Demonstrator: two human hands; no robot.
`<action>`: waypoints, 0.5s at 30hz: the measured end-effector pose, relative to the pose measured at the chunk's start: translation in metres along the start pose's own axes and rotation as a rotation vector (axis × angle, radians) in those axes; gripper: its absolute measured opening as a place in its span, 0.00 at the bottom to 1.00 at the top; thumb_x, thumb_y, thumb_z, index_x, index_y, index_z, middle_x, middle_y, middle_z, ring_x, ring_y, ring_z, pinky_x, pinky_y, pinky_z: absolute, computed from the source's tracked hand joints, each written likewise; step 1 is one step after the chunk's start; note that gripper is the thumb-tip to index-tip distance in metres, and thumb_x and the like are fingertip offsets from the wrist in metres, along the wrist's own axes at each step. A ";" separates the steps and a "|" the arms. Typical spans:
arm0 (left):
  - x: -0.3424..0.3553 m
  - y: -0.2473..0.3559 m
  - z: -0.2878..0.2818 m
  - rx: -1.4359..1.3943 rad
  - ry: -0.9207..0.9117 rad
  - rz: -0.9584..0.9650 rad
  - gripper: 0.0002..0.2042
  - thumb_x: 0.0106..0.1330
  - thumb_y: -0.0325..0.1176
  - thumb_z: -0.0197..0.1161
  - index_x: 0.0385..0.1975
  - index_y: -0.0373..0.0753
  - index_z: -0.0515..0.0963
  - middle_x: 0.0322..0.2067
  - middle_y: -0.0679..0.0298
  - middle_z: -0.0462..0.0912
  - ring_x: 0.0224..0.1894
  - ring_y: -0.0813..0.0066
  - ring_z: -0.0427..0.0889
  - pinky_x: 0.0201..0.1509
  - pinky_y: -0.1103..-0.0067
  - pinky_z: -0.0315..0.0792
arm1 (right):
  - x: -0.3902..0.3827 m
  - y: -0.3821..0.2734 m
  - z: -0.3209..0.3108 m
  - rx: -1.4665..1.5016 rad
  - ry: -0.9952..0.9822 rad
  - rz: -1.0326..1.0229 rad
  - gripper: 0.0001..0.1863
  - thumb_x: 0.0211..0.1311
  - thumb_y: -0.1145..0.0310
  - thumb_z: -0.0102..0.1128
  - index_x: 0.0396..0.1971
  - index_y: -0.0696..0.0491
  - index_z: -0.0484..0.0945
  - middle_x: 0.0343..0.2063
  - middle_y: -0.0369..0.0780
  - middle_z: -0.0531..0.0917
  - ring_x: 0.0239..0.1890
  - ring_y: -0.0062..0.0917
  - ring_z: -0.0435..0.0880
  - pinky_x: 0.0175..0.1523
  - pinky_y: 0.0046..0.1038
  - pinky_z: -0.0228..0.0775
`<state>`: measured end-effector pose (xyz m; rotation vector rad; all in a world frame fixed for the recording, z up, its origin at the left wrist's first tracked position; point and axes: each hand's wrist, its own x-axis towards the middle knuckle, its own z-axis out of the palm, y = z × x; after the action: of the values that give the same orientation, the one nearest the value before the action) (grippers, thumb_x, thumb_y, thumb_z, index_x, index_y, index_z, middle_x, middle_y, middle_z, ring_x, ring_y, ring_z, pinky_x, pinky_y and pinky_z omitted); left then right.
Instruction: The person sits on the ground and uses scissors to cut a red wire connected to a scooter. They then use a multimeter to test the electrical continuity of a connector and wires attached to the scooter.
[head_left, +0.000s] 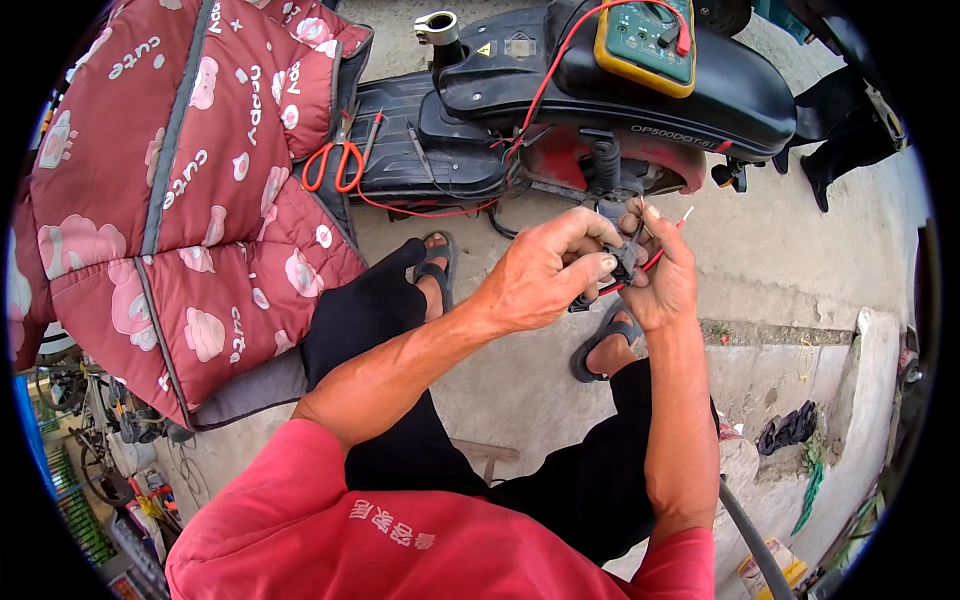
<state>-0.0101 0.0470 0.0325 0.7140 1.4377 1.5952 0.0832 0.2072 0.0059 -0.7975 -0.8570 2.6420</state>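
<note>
Head view. The left hand (545,268) pinches a small black connector-like part (622,262) between thumb and fingers. The right hand (665,275) grips the same part from the opposite side, fingers curled. The part is located between the two hands, above the concrete ground and near the shock absorber (605,165) of a black scooter (560,90). Fingers cover much of it; its exact type cannot be determined. A thin red lead (650,262) with a pale tip passes through the right hand.

Markings: pale model-type lettering is printed along the scooter's side; a yellow triangular warning label (486,49) is fixed to its top. The red quilted cover (190,190) carries repeated white words and cartoon figures. Pale characters run across the front of the red shirt (420,530).

The teal-and-yellow multimeter (650,45) lies on the scooter, its top cut off by the upper edge; its panel legends are too small to read. Orange-handled scissors (347,183) rest on the footboard (385,165), beside a red test probe (373,135).
</note>
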 end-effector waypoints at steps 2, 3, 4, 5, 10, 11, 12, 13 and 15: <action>-0.001 -0.003 -0.003 -0.011 -0.006 0.038 0.09 0.69 0.24 0.57 0.48 0.33 0.72 0.33 0.61 0.81 0.32 0.80 0.79 0.37 0.81 0.75 | -0.001 -0.002 0.002 0.008 -0.010 -0.021 0.11 0.65 0.64 0.55 0.43 0.53 0.78 0.33 0.32 0.79 0.21 0.10 0.67 0.19 0.12 0.51; -0.001 -0.002 -0.003 -0.018 -0.008 0.045 0.09 0.70 0.24 0.56 0.48 0.33 0.72 0.33 0.61 0.81 0.32 0.80 0.79 0.37 0.81 0.76 | -0.002 -0.003 0.001 0.010 -0.027 -0.026 0.12 0.64 0.65 0.55 0.44 0.53 0.77 0.34 0.32 0.79 0.22 0.10 0.68 0.19 0.12 0.52; -0.001 -0.002 -0.004 -0.025 -0.011 0.051 0.09 0.70 0.24 0.56 0.48 0.33 0.72 0.34 0.61 0.81 0.32 0.80 0.80 0.37 0.80 0.76 | -0.002 -0.004 0.001 0.013 -0.044 -0.031 0.12 0.64 0.66 0.54 0.45 0.53 0.77 0.35 0.33 0.80 0.23 0.11 0.68 0.19 0.12 0.53; -0.001 -0.003 -0.004 -0.021 -0.014 0.061 0.09 0.70 0.24 0.56 0.48 0.33 0.72 0.34 0.61 0.81 0.32 0.80 0.80 0.37 0.80 0.76 | -0.002 -0.004 0.001 0.016 -0.058 -0.034 0.12 0.64 0.66 0.54 0.45 0.53 0.77 0.35 0.33 0.79 0.23 0.11 0.68 0.20 0.12 0.53; 0.000 -0.007 -0.007 -0.035 -0.024 0.097 0.10 0.70 0.23 0.56 0.49 0.33 0.71 0.34 0.60 0.81 0.34 0.79 0.81 0.39 0.80 0.77 | -0.004 -0.006 0.004 0.019 -0.081 -0.042 0.14 0.63 0.69 0.55 0.48 0.54 0.76 0.37 0.34 0.79 0.26 0.11 0.70 0.20 0.11 0.54; 0.000 -0.007 -0.007 -0.044 -0.023 0.106 0.10 0.70 0.23 0.56 0.49 0.33 0.71 0.35 0.60 0.81 0.34 0.79 0.81 0.39 0.80 0.77 | -0.005 -0.006 0.005 0.012 -0.068 -0.043 0.14 0.62 0.70 0.56 0.48 0.54 0.76 0.37 0.33 0.79 0.26 0.10 0.70 0.20 0.11 0.55; -0.001 -0.008 -0.008 -0.053 -0.022 0.115 0.09 0.70 0.23 0.55 0.49 0.33 0.71 0.35 0.60 0.81 0.35 0.78 0.81 0.39 0.80 0.77 | -0.006 -0.007 0.006 0.005 -0.055 -0.043 0.15 0.62 0.71 0.57 0.49 0.54 0.76 0.36 0.33 0.78 0.26 0.10 0.70 0.21 0.11 0.55; -0.001 -0.008 -0.008 -0.062 -0.021 0.124 0.09 0.70 0.23 0.55 0.49 0.33 0.71 0.35 0.60 0.82 0.35 0.78 0.81 0.39 0.80 0.77 | -0.007 -0.007 0.007 -0.002 -0.042 -0.044 0.15 0.62 0.71 0.57 0.49 0.54 0.76 0.36 0.33 0.78 0.26 0.10 0.70 0.21 0.11 0.55; -0.001 -0.011 -0.010 -0.079 -0.023 0.124 0.09 0.70 0.23 0.55 0.49 0.33 0.71 0.35 0.60 0.82 0.35 0.78 0.81 0.39 0.80 0.77 | -0.008 -0.006 0.008 -0.007 -0.052 -0.058 0.15 0.62 0.72 0.59 0.49 0.54 0.76 0.37 0.33 0.78 0.27 0.09 0.70 0.21 0.11 0.55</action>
<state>-0.0156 0.0414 0.0204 0.7865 1.3283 1.7232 0.0854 0.2052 0.0186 -0.6976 -0.8898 2.6212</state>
